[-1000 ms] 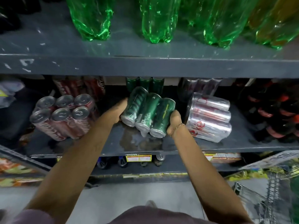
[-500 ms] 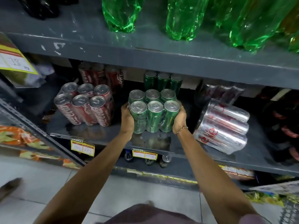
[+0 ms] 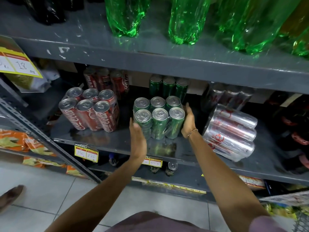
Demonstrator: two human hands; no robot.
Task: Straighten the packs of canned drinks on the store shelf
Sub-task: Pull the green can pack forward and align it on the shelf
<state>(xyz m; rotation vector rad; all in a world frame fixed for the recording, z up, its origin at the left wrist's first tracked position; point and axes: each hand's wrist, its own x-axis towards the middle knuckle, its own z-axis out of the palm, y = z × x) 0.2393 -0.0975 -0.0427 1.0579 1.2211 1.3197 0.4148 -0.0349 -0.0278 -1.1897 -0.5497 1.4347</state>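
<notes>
Green can six-pack [image 3: 158, 118] stands upright on the middle shelf [image 3: 117, 143], tops facing up, between the red cola pack [image 3: 90, 111] on its left and the silver diet cola pack [image 3: 231, 133] on its right. Left hand [image 3: 138, 136] is flat against the pack's near-left corner, fingers straight and together, not wrapped around anything. Right hand [image 3: 189, 121] presses flat along the right side, fingers likewise extended; it looks like both palms are squaring the pack, not gripping it.

Now the risks. The pack sits near the shelf's front lip, so a nudge toward the person could tip it off the edge. Shrink wrap is slick, and with open palms there is no real hold if it starts to go. Push too hard backward and it could bump the green cans [image 3: 168, 87] standing behind it.

And look right: the silver pack lies on its side, cans horizontal, tilted across the shelf. That one looks like the next job, and round cans on their side could roll forward when touched. The red pack also stands slightly skewed.
</notes>
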